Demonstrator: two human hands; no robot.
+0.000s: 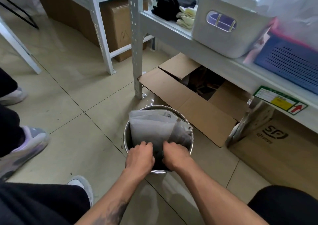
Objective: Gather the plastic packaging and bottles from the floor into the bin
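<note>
A round metal bin [126,137] stands on the tiled floor in front of me. White and clear plastic packaging [149,126] sticks up out of it, leaning toward the far rim. My left hand [140,157] is closed on the packaging's lower left part, inside the bin's near rim. Right beside it, my right hand [177,156] is closed on the lower right part, where a clear plastic sheet [182,135] folds over. No bottles are in view.
An open cardboard box [173,90] lies just behind the bin under a white metal shelf [136,52]. A taped SF carton [275,145] sits at the right. Another person's shoes [27,144] stand at the left. My own knees frame the bottom edge.
</note>
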